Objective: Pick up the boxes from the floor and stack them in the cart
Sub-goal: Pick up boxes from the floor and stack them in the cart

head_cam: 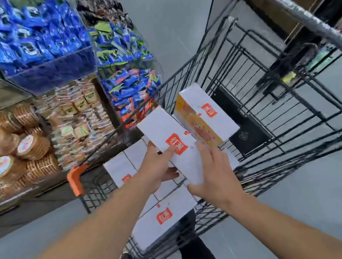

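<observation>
Grey shop floor, snack shelves at 9 o'clock; wire cart holds white boxes flat. Both hands grip held box over these: left hand fingers curled beneath, right hand clasping the near end. Risk: tilted box at 1 o'clock gets nudged, topples.

Blurred blue snack packets on the shelf — labels unreadable; black wire shopping cart's wheels hidden.

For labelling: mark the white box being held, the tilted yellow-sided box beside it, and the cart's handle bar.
held white box (165, 130): head view, white top face.
yellow-sided box (209, 108): head view, white face.
cart handle bar (305, 16): head view, mid-bar.
</observation>
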A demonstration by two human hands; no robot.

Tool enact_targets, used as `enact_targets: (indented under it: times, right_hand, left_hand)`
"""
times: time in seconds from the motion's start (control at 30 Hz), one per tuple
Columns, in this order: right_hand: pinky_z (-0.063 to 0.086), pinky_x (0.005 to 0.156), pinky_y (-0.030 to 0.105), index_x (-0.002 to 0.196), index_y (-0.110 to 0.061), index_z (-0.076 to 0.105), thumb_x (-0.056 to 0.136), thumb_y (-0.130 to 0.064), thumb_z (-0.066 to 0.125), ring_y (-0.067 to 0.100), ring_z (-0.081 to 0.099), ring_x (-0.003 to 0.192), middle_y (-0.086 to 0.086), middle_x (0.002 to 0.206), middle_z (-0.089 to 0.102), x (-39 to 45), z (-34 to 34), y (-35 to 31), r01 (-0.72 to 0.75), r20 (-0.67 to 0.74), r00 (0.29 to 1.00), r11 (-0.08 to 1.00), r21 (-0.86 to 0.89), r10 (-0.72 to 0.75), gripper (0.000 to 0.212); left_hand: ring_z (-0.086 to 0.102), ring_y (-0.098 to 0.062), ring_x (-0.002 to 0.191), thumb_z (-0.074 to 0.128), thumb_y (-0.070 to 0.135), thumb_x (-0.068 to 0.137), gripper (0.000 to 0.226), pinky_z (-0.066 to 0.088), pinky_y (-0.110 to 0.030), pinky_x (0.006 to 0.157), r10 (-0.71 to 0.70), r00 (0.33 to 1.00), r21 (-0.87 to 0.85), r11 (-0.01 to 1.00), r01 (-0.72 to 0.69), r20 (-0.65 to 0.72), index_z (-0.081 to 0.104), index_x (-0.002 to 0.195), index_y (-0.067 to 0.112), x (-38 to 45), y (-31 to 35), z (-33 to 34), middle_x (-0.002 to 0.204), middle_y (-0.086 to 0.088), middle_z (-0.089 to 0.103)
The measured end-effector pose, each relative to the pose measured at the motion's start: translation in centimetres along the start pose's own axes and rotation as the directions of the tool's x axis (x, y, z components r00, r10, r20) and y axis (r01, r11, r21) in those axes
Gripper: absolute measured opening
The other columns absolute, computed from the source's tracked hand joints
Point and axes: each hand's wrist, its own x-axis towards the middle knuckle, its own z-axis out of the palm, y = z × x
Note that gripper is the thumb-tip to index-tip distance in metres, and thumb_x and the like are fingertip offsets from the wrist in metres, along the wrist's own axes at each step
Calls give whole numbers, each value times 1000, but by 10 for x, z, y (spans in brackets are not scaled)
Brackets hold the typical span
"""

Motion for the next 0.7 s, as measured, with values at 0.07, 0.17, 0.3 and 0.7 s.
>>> enact_targets:
  times: [0.07, 0.17, 0.3, 0.7]
  right_hand:
    - [39, 103, 41, 153, -22, 14, 70, -45, 76, 29, 31, 123, 7, 137, 32, 29, 0, 21, 35, 46, 998, 999, -15, -35, 106]
    - [43, 101, 45, 152, -23, 17, 71, -47, 75, 32, 31, 127, 9, 136, 34, 59, 3, 38, 37, 88, 996, 998, -42, -33, 102]
    - [39, 106, 46, 151, -22, 15, 72, -48, 75, 32, 35, 126, 9, 140, 32, 96, 10, 54, 78, 135, 989, 993, -83, -67, 102]
    - [28, 114, 55, 154, -23, 22, 83, -55, 64, 35, 18, 148, 9, 160, 23, 131, 8, 108, 236, 201, 965, 897, -373, -170, 88]
  left_hand:
    - [72, -33, 93, 59, 30, 95, 43, 59, -55, 76, -21, 999, -31, 999, 20, -40, 38, 133, 33, 27, 5, 14, 119, -3, 67]
    - [71, -28, 95, 61, 24, 95, 40, 59, -55, 73, -33, 995, -64, 998, 27, -91, 42, 130, 31, 57, 11, 28, 116, -4, 69]
    - [70, -24, 93, 58, 24, 97, 34, 61, -46, 72, -38, 990, -56, 998, 31, -138, 43, 127, 33, 88, 26, 40, 111, 0, 70]
    - [68, -32, 102, 56, 11, 92, 62, 59, -53, 79, -58, 989, -18, 998, 57, -138, 34, 144, 38, 148, 23, 71, 116, -5, 67]
